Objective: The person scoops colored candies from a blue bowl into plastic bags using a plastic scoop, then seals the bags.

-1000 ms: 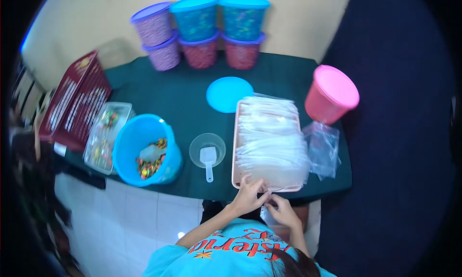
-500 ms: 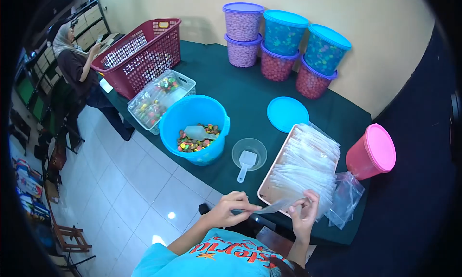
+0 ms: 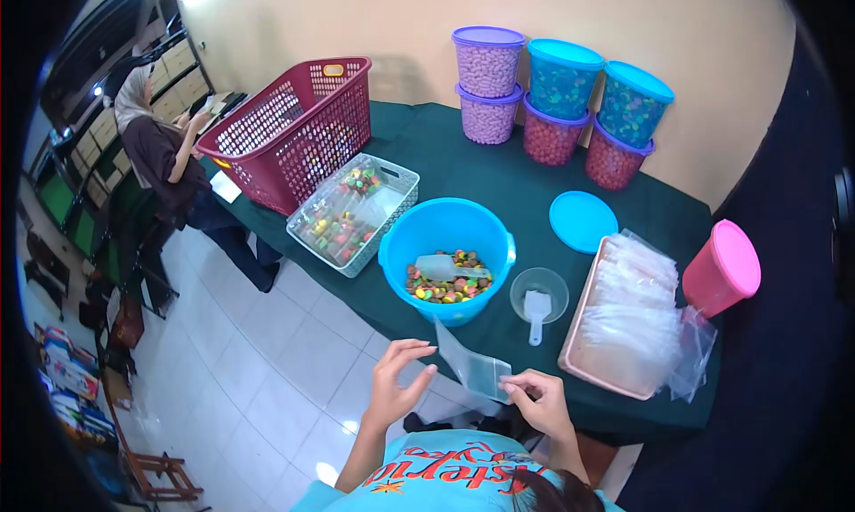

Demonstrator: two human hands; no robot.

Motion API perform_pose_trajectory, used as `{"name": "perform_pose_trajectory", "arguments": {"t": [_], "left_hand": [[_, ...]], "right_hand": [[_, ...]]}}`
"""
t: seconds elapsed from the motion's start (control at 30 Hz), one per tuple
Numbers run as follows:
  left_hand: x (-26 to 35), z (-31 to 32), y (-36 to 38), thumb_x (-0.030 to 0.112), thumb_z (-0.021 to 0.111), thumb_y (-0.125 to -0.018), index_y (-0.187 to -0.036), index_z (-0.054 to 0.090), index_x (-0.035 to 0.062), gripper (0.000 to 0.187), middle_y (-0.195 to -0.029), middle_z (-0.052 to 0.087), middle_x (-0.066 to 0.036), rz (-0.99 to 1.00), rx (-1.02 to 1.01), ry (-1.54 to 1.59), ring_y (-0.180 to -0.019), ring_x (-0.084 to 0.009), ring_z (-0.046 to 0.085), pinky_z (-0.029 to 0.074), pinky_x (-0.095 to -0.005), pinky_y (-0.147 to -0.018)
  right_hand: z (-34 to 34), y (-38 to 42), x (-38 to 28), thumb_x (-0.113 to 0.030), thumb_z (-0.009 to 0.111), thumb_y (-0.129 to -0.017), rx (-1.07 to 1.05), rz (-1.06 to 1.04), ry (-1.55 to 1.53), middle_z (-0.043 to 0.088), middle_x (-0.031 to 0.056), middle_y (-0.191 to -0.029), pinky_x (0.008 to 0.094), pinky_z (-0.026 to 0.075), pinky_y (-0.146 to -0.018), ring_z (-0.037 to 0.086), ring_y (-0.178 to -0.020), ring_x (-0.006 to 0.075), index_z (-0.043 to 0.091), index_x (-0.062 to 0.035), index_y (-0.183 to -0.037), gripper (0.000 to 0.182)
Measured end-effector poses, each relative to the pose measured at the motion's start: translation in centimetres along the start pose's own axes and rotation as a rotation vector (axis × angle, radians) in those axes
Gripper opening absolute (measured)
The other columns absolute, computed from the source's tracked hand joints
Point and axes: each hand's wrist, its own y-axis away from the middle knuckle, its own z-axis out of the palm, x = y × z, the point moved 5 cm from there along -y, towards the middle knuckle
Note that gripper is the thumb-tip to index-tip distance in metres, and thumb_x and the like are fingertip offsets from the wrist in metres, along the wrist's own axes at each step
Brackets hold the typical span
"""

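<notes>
My right hand (image 3: 541, 403) pinches one end of a clear plastic zip bag (image 3: 474, 369), which hangs flat and looks unfilled. My left hand (image 3: 396, 380) is beside the bag's other end, fingers and thumb apart, holding nothing. Just beyond the bag stands a blue tub (image 3: 445, 218) of colourful round candies (image 3: 450, 289), with a translucent scoop (image 3: 436, 266) lying on them. To its right is a clear bowl (image 3: 552, 285) holding a small white scoop (image 3: 537, 309). A pink tray (image 3: 570, 356) of stacked clear bags (image 3: 628, 321) lies further right.
Behind are a maroon laundry basket (image 3: 325, 142), a white basket (image 3: 405, 191) of filled candy bags, and stacked candy tubs (image 3: 561, 76). A blue lid (image 3: 583, 221), a pink tub (image 3: 721, 267) and loose plastic bags (image 3: 695, 361) lie rightward. Another person (image 3: 165, 156) stands at the left.
The bag has moved left, away from the tray and toward the blue tub. My left hand has let go of it and opened. The camera view has shifted left.
</notes>
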Motion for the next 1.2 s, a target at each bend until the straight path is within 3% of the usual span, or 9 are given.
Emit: {"name": "perform_pose_trajectory", "arguments": {"t": [0.2, 0.33, 0.47, 0.57, 0.77, 0.97, 1.1, 1.17, 1.2], "left_hand": [[-4.2, -4.2, 2.8, 0.003, 0.064, -0.071, -0.098, 0.062, -0.0007, 0.026, -0.093, 0.062, -0.017, -0.216, -0.205, 0.369, -0.082, -0.0199, 0.061, 0.048, -0.0274, -0.072], [-5.5, -6.1, 4.4, -0.006, 0.065, -0.069, -0.093, 0.060, -0.0099, 0.025, -0.096, 0.060, -0.019, -0.402, -0.136, 0.538, -0.090, -0.0232, 0.059, 0.046, -0.0305, -0.084], [-8.0, -8.9, 4.5, -0.004, 0.066, -0.068, -0.088, 0.062, -0.0073, 0.021, -0.093, 0.062, -0.017, -0.451, -0.084, 0.541, -0.084, -0.0212, 0.061, 0.048, -0.0293, -0.078], [-8.7, -10.9, 3.5, -0.002, 0.067, -0.067, -0.081, 0.064, -0.0038, 0.015, -0.084, 0.064, -0.015, -0.246, -0.177, 0.426, -0.075, -0.0187, 0.063, 0.049, -0.0268, -0.068], [-8.2, -14.0, 1.8, -0.002, 0.066, -0.062, -0.067, 0.064, -0.0001, 0.006, -0.068, 0.064, -0.011, -0.130, 0.203, 0.155, -0.059, -0.0169, 0.061, 0.047, -0.0249, -0.055], [-6.4, -14.5, -1.5, -0.004, 0.067, -0.056, -0.063, 0.062, 0.0006, 0.010, -0.061, 0.060, -0.008, 0.030, 0.347, -0.074, -0.058, -0.0185, 0.060, 0.047, -0.0264, -0.056], [-6.3, -12.8, -4.0, -0.003, 0.069, -0.054, -0.063, 0.062, 0.0005, 0.013, -0.063, 0.059, -0.008, 0.097, 0.323, -0.052, -0.061, -0.0197, 0.060, 0.047, -0.0275, -0.057], [-6.8, -11.5, -4.8, -0.004, 0.072, -0.051, -0.064, 0.062, 0.0011, 0.018, -0.067, 0.059, -0.007, 0.075, 0.247, 0.000, -0.064, -0.0196, 0.059, 0.047, -0.0276, -0.056], [-7.0, -11.1, -5.1, 0.005, 0.073, -0.056, -0.076, 0.063, 0.0020, 0.023, -0.084, 0.058, -0.010, 0.073, 0.182, 0.085, -0.078, -0.0196, 0.057, 0.046, -0.0312, -0.068]], "right_hand": [[10.2, -1.7, -1.4, 0.002, 0.060, -0.074, -0.025, -0.052, -0.056, 0.060, 0.0094, -0.072, 0.0206, 0.045, -0.054, 0.059, -0.061, 0.0117, 0.062, 0.0047, -0.081, 0.008], [15.2, -3.4, -2.9, -0.001, 0.064, -0.070, -0.066, -0.242, 0.031, 0.058, 0.0087, -0.065, 0.0237, 0.043, -0.050, 0.056, -0.055, 0.0134, 0.063, 0.0004, -0.079, 0.009], [18.3, -4.4, -3.7, -0.002, 0.065, -0.070, -0.170, -0.232, 0.027, 0.056, 0.0075, -0.062, 0.0241, 0.042, -0.050, 0.055, -0.054, 0.0142, 0.064, -0.0008, -0.076, 0.006], [19.8, -5.5, -3.9, -0.005, 0.065, -0.071, -0.244, -0.212, 0.009, 0.055, 0.0061, -0.061, 0.0240, 0.041, -0.049, 0.053, -0.053, 0.0137, 0.064, -0.0007, -0.074, 0.006], [20.3, -10.3, -5.6, -0.004, 0.065, -0.072, -0.344, -0.308, -0.101, 0.056, 0.0074, -0.062, 0.0240, 0.043, -0.050, 0.056, -0.054, 0.0150, 0.063, 0.0013, -0.073, 0.006], [21.5, -14.2, -7.5, 0.001, 0.062, -0.067, -0.316, -0.442, -0.043, 0.057, 0.0117, -0.093, 0.0279, 0.049, -0.063, 0.058, -0.085, 0.0199, 0.055, -0.0011, -0.092, 0.026], [19.7, -16.6, -7.2, 0.006, 0.058, -0.067, -0.293, -0.345, -0.142, 0.057, 0.0131, -0.096, 0.0279, 0.051, -0.067, 0.059, -0.089, 0.0240, 0.055, -0.0006, -0.095, 0.030], [18.4, -16.9, -6.5, 0.011, 0.057, -0.065, -0.374, -0.520, 0.073, 0.060, 0.0135, -0.099, 0.0279, 0.051, -0.066, 0.061, -0.086, 0.0225, 0.055, 0.0002, -0.096, 0.033], [17.7, -17.2, -6.3, 0.010, 0.056, -0.066, -0.416, -0.454, 0.070, 0.061, 0.0142, -0.100, 0.0282, 0.050, -0.066, 0.062, -0.084, 0.0226, 0.058, 0.0005, -0.095, 0.031]]}}
